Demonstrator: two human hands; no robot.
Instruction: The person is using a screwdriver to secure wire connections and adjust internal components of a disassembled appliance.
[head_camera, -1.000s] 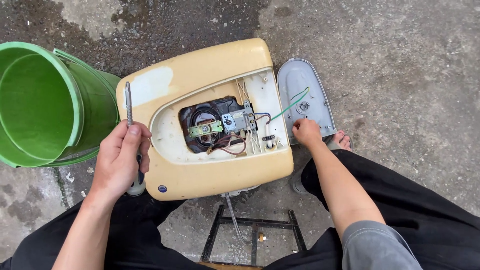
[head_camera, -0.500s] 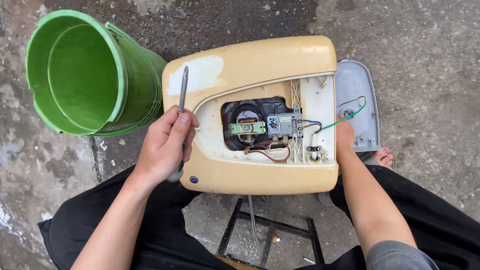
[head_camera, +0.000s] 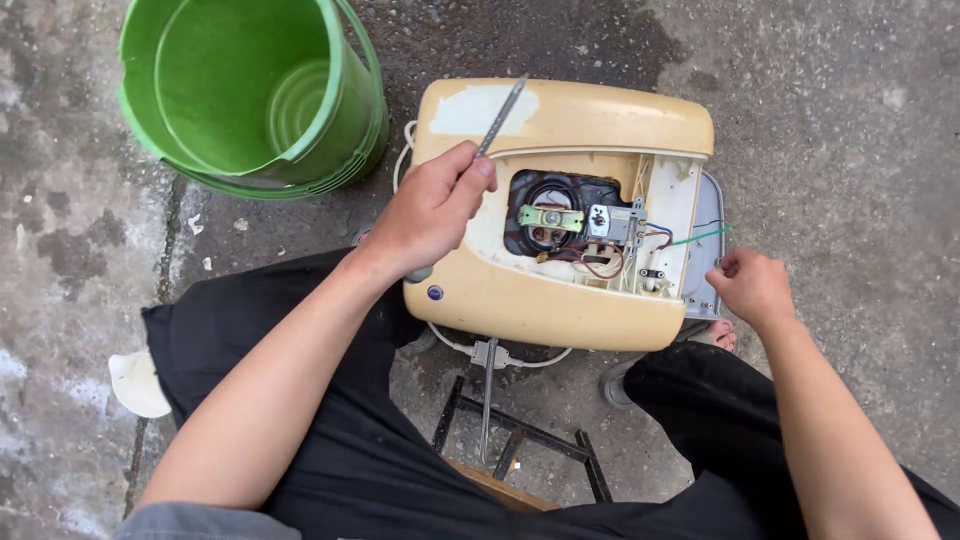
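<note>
My knees in black trousers (head_camera: 400, 470) fill the bottom of the view, with the dark metal frame (head_camera: 520, 440) of the stool between them on the concrete (head_camera: 850, 120).

Just past that, my right hand (head_camera: 752, 288) has come off the casing: a second ago its fingers were at the right edge, by the green wire (head_camera: 700, 237); now it sits clear of the shell, off its lower right corner, fingers curled loosely together on nothing I can make out. The wire still sticks out sideways, with the grey cover (head_camera: 708, 250) lying behind it.

My left hand (head_camera: 430, 215) is clamped on the metal rod (head_camera: 500, 115). Earlier it lay flat along the left edge of the casing with my palm on top; now I have lifted it, and it slants up and away across the top left of the shell, its tip over the pale patch near the far edge.

The cream casing (head_camera: 560, 305) lies in front of me, open side up, with the motor (head_camera: 550, 215) and its red and black wires bare in the cut-out. My head has shifted, so it sits more central than before. With the tool raised and the other hand free, the opening is uncovered and I judge the work inside is what is in hand.

Farthest, at upper left, the green bucket (head_camera: 250, 90) stands just beside the shell.
</note>
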